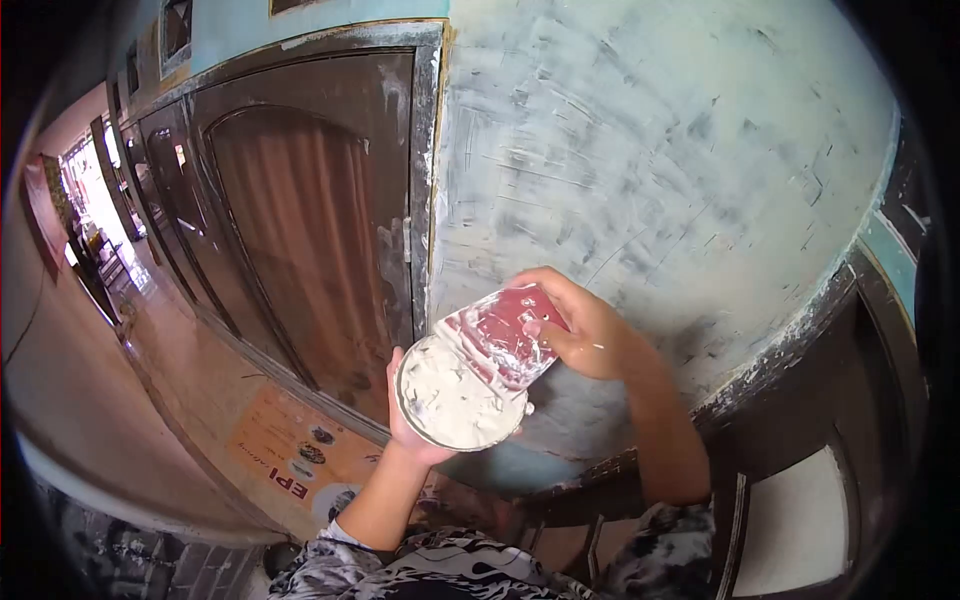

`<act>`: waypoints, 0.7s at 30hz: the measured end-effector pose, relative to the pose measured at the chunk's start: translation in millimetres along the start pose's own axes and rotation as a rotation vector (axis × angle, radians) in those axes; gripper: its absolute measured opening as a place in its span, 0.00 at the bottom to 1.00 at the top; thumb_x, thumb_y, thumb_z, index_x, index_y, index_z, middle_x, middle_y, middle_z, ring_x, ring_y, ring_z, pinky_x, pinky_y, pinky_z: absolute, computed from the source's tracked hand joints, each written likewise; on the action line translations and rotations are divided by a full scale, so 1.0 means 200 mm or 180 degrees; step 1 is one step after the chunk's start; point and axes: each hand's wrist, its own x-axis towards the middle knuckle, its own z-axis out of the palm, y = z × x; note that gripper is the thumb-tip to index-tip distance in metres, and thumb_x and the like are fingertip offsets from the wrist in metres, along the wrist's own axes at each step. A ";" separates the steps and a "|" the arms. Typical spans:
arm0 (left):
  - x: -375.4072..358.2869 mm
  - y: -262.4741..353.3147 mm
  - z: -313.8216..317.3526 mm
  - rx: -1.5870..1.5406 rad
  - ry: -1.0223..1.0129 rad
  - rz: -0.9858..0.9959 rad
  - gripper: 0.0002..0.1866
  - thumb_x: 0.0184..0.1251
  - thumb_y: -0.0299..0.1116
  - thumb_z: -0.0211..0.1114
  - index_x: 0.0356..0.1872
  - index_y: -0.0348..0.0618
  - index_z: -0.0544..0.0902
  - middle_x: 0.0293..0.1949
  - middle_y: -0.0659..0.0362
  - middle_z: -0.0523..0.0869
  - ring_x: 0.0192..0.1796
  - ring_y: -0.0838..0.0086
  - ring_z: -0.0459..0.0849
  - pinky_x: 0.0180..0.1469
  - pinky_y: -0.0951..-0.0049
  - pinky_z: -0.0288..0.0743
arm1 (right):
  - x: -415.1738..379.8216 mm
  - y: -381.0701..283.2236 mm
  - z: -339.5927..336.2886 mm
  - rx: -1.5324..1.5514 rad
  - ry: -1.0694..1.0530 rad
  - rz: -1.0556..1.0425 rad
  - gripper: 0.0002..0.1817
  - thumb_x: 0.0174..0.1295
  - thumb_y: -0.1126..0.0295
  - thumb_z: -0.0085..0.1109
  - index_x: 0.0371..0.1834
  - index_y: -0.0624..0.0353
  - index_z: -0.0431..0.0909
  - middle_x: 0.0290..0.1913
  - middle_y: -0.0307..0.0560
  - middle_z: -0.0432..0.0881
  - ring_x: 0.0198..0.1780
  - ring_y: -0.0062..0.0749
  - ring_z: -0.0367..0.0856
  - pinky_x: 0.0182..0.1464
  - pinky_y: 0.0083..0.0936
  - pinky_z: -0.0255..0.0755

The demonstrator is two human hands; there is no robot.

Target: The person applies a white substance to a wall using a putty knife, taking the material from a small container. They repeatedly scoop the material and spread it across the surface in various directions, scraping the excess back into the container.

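My left hand supports a round tub of white putty from its left side and underneath. The putty's surface is uneven, with small dark dents in it. Pinched in my right hand is a dark red flat scraper, smeared with white putty. Its broad lower edge lies over the far right part of the tub, right at the putty. My right thumb presses on the scraper's face, while the fingers curl round its far side. Part of my left hand is hidden beneath the tub.
Ahead stands a wall covered in patchy white and grey strokes. A brown door with a curtain behind its pane is on the left. An orange printed banner lies on the floor. Brown framed panels stand at lower right.
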 end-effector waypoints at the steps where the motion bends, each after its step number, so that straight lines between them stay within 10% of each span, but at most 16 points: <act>1: 0.00 0.01 0.03 -0.0060 0.0074 -0.0112 0.52 0.65 0.79 0.44 0.80 0.53 0.59 0.77 0.44 0.63 0.72 0.31 0.68 0.64 0.19 0.64 | 0.03 -0.05 -0.01 -0.0354 -0.0324 -0.0268 0.13 0.70 0.79 0.53 0.56 0.64 0.73 0.47 0.44 0.83 0.49 0.23 0.78 0.53 0.27 0.72; 11: 0.07 0.04 0.07 -0.0399 -0.0148 -0.0799 0.49 0.65 0.80 0.43 0.80 0.58 0.61 0.77 0.45 0.64 0.73 0.33 0.67 0.60 0.12 0.59 | 0.23 -0.22 0.00 -0.1688 -0.1958 0.0083 0.14 0.60 0.83 0.51 0.49 0.62 0.71 0.36 0.57 0.81 0.40 0.46 0.81 0.44 0.37 0.72; 21: 0.07 0.08 -0.03 -0.0582 -0.0010 -0.0990 0.45 0.68 0.76 0.45 0.78 0.61 0.64 0.78 0.47 0.65 0.74 0.32 0.65 0.57 0.05 0.52 | 0.25 -0.17 0.08 -0.2002 -0.1809 -0.0069 0.16 0.55 0.83 0.54 0.47 0.59 0.68 0.27 0.58 0.77 0.32 0.56 0.78 0.34 0.43 0.68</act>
